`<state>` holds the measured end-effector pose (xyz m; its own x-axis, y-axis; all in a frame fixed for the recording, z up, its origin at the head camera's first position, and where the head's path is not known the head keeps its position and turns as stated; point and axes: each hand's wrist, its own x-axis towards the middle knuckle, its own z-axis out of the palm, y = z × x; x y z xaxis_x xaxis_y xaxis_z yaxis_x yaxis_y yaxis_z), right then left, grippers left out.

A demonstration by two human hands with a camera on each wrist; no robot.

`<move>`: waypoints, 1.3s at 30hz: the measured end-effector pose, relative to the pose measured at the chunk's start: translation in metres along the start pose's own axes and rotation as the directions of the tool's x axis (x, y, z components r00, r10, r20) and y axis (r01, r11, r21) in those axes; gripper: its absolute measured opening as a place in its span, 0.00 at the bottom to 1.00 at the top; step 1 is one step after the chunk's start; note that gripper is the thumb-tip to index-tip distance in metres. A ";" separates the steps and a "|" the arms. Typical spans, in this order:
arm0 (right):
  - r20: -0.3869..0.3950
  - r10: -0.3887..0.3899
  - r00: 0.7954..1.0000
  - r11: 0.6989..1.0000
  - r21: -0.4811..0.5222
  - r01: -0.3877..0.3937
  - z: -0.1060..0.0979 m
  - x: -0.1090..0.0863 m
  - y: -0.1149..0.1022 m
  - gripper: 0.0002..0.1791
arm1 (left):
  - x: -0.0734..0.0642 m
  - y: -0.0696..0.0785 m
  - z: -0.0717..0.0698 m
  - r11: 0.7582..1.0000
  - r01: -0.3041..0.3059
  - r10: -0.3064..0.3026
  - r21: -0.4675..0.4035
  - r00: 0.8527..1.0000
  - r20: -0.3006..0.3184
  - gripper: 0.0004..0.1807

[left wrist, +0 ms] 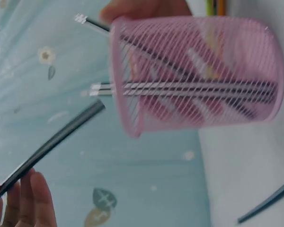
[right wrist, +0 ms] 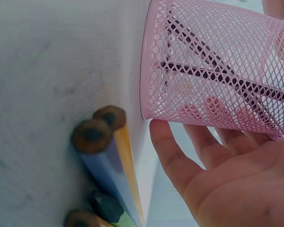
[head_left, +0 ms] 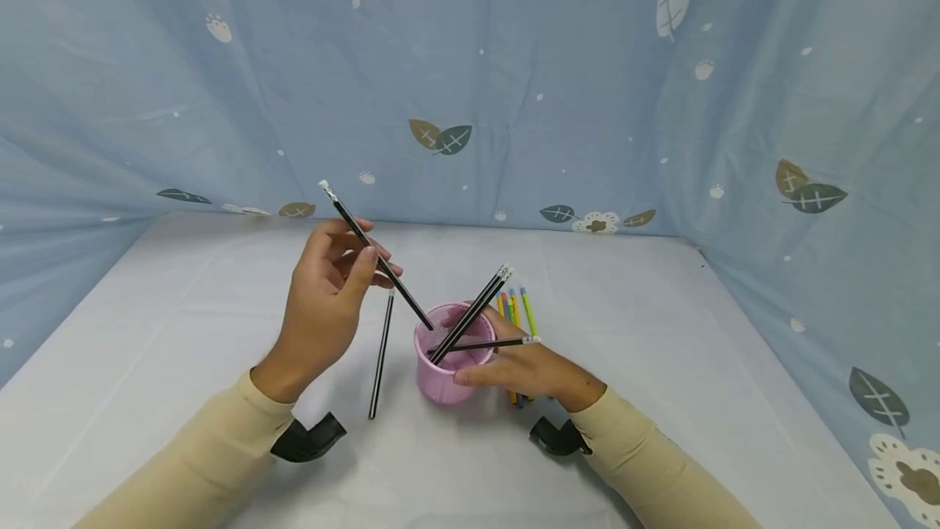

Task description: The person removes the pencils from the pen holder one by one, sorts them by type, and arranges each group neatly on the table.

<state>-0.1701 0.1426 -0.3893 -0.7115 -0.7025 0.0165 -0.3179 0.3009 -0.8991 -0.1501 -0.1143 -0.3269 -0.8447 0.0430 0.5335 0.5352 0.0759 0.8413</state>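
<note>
Between thumb and fingers, my left hand pinches a black pencil with a white eraser end. It slants down toward the mouth of a pink mesh pencil cup; in the left wrist view its lower tip is just outside the rim. My right hand holds the cup from the right, thumb near the front and fingers around the far side. Several black pencils lean inside the cup, eraser ends up. Another black pencil lies on the table left of the cup, below my left hand.
Several coloured pencils lie on the white table right of the cup, partly hidden by my right hand. Their unsharpened ends show close up in the right wrist view. A blue patterned curtain hangs behind the table and along its sides.
</note>
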 end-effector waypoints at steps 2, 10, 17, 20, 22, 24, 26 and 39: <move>0.002 -0.008 1.000 1.000 0.011 0.008 0.000 0.000 0.001 0.38 | 0.004 0.001 -0.006 1.000 0.021 -0.021 -0.018 1.000 -0.013 0.20; -0.012 0.003 1.000 1.000 0.010 -0.003 0.001 -0.001 0.001 0.38 | 0.016 -0.021 -0.028 0.946 0.302 -0.314 0.115 0.943 0.105 0.27; -0.009 0.007 1.000 1.000 0.011 -0.007 0.000 -0.002 0.000 0.39 | 0.018 -0.048 -0.039 0.832 0.486 -0.545 0.267 0.805 0.234 0.30; -0.007 0.012 1.000 1.000 0.014 -0.012 0.000 -0.002 0.000 0.39 | 0.017 -0.059 -0.040 0.793 0.513 -0.598 0.328 0.759 0.259 0.30; -0.006 0.018 1.000 1.000 0.021 -0.018 0.001 -0.002 -0.001 0.39 | 0.015 -0.065 -0.041 0.771 0.525 -0.624 0.360 0.735 0.264 0.29; -0.005 0.019 1.000 0.999 0.029 -0.019 0.001 -0.002 -0.001 0.39 | 0.014 -0.069 -0.041 0.753 0.537 -0.645 0.379 0.715 0.270 0.29; -0.002 0.016 1.000 0.999 0.034 -0.016 0.001 -0.002 -0.001 0.39 | 0.013 -0.073 -0.041 0.741 0.546 -0.661 0.391 0.696 0.279 0.29; -0.008 0.009 1.000 1.000 0.025 -0.009 0.001 -0.001 0.001 0.38 | 0.007 -0.087 -0.039 0.695 0.550 -0.703 0.464 0.654 0.279 0.32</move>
<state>-0.1688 0.1432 -0.3903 -0.7193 -0.6947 0.0115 -0.2958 0.2913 -0.9098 -0.2023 -0.1598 -0.3928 -0.9301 0.2524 -0.2669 -0.0942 0.5383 0.8375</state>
